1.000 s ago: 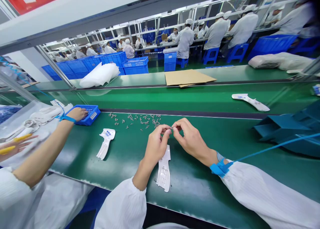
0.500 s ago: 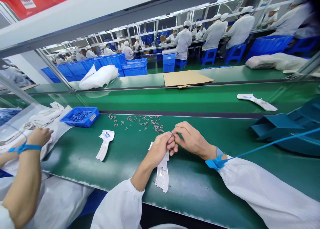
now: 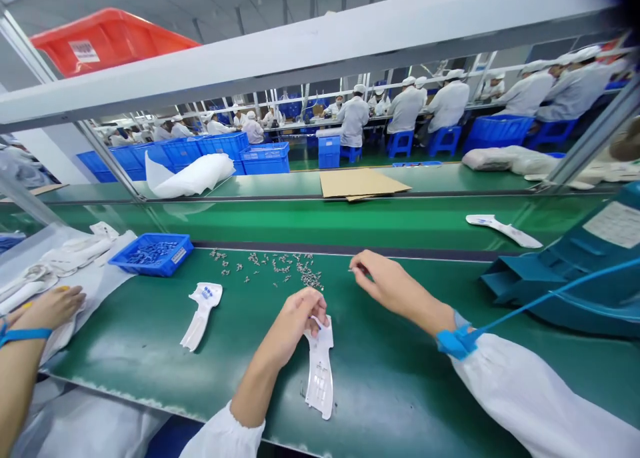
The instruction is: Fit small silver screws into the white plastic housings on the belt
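My left hand (image 3: 299,321) is just over the upper end of a white plastic handle-shaped shell (image 3: 320,378), its fingers curled and pinched. Whatever those fingertips hold is too small to make out. Off to the right, my right hand (image 3: 383,279) is raised above the green work surface, thumb and forefinger brought together. A tiny speck shows at its fingertips, but its kind is unclear. Small metal parts (image 3: 307,271) lie scattered in a loose pile between and beyond my hands. A second white shell (image 3: 203,315) lies farther left.
A blue tray (image 3: 175,261) of small blue pieces stands at the left. Beside it, a co-worker's hand (image 3: 57,305) is over wrapped white parts. Another white shell (image 3: 503,231) lies on the green belt (image 3: 280,219). A teal bin (image 3: 565,278) and a blue wrist cord are at the right.
My hands, together at the fingertips before, have come apart. The right moved rightward; the left came down toward the shell's upper end. The view has tilted up, and the co-worker's hand has shifted left.
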The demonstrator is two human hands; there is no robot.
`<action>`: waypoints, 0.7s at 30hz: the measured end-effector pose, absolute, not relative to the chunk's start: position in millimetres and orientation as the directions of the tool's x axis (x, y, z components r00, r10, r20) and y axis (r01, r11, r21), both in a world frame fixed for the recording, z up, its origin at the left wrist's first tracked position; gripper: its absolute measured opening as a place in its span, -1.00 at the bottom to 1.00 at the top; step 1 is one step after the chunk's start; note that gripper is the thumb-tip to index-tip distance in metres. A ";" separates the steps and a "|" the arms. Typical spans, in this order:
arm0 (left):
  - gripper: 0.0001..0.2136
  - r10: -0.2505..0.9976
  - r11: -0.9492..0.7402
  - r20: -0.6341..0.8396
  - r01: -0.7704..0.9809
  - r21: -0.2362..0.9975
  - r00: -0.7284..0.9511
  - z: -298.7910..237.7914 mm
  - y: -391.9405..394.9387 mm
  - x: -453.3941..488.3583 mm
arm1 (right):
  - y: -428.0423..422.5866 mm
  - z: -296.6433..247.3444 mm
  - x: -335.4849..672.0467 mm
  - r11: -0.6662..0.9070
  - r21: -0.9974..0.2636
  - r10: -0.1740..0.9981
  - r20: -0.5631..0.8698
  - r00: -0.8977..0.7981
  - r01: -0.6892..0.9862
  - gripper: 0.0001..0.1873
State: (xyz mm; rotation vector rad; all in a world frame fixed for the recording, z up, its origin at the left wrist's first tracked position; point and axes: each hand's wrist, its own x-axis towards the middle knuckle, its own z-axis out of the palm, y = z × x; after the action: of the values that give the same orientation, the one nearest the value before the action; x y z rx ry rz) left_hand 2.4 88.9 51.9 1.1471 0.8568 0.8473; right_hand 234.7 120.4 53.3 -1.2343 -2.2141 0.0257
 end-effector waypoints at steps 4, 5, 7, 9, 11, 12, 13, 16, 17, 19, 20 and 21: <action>-0.73 0.961 0.074 -0.091 0.076 0.994 0.261 46.2 65.3 -12.9 | 120.4 25.1 252.2 0.526 -0.285 0.840 0.322 -0.437 0.801 -0.80; -0.75 0.971 0.049 -0.075 0.118 0.992 0.226 46.5 57.5 -15.2 | 116.6 20.6 251.2 0.524 -0.285 0.841 0.324 -0.434 0.802 -0.77; -0.80 0.984 0.009 -0.042 0.184 0.983 0.174 48.2 42.0 -17.5 | 103.4 20.8 241.6 0.535 -0.306 0.834 0.342 -0.433 0.788 -0.70; -0.85 0.988 -0.047 0.005 0.269 0.962 0.157 49.7 28.8 -17.9 | 84.2 32.5 224.0 0.582 -0.377 0.809 0.361 -0.465 0.720 -0.68; -0.87 0.981 -0.140 0.069 0.410 0.901 0.183 50.3 18.6 -17.8 | 63.1 48.5 202.7 0.638 -0.482 0.768 0.348 -0.537 0.600 -0.73; -0.86 0.974 -0.189 0.099 0.485 0.854 0.205 50.3 14.4 -17.9 | 53.3 55.3 192.6 0.658 -0.517 0.745 0.342 -0.573 0.547 -0.75; -0.84 0.966 -0.231 0.124 0.548 0.804 0.225 50.3 10.8 -18.2 | 44.7 60.2 183.8 0.676 -0.526 0.724 0.346 -0.597 0.516 -0.76; -0.78 0.960 -0.255 0.120 0.608 0.752 0.254 50.1 2.8 -20.0 | 27.9 62.9 168.1 0.726 -0.462 0.681 0.381 -0.625 0.509 -0.74; -0.76 0.960 -0.244 0.101 0.601 0.761 0.262 49.8 0.9 -20.7 | 24.9 61.3 166.1 0.737 -0.432 0.672 0.385 -0.633 0.519 -0.73; -0.75 0.957 -0.219 0.058 0.577 0.787 0.284 48.8 -1.8 -22.1 | 21.3 57.9 164.8 0.753 -0.394 0.655 0.374 -0.657 0.527 -0.72; -0.75 0.954 -0.209 0.039 0.567 0.797 0.296 47.9 -2.7 -22.6 | 20.2 56.7 164.7 0.756 -0.388 0.651 0.367 -0.665 0.526 -0.71; -0.75 0.952 -0.201 0.026 0.561 0.803 0.304 46.8 -3.4 -23.1 | 19.3 56.1 164.6 0.756 -0.394 0.651 0.360 -0.668 0.523 -0.70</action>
State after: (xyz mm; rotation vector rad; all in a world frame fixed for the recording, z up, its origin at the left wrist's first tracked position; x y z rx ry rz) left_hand -23.1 -3.4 46.8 1.8716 1.3477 0.7095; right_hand 164.6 19.3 56.1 -0.8859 -2.4671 0.3531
